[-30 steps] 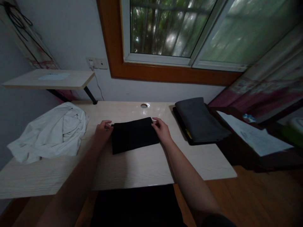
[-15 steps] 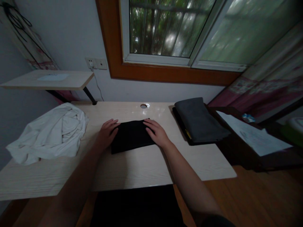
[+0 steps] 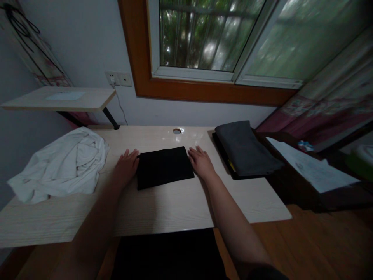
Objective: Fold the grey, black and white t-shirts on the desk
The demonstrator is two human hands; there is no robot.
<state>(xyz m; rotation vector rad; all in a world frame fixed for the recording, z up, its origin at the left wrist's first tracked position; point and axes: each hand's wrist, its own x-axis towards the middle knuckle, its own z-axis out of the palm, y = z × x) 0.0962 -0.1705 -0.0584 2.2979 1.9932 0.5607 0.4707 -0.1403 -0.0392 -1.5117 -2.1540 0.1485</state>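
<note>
Your two hands lie apart and open at either end of a folded black cloth, which rests flat near the middle of a pale wood-grain table. Your left hand, palm down with fingers extended, sits at the cloth's left edge, the thumb side against or just beside its upper corner; the dim light makes it hard to tell which. Your right hand lies palm down at the opposite edge, fingers spread on the tabletop and pointing toward the wall, and whether its thumb touches the fabric you cannot tell from here. The cloth forms a neat, slightly slanted rectangle between them, its near edge facing you. To your left, a crumpled white cloth is heaped beneath and in front of a raised shelf bearing a pale sheet. To your right, a folded gray cloth lies over a black item, a strip of yellow showing at its side. Ahead of you, between the hands and the wall, a round hole opens in the tabletop, below a window framed in orange-brown wood with greenery beyond the glass
</note>
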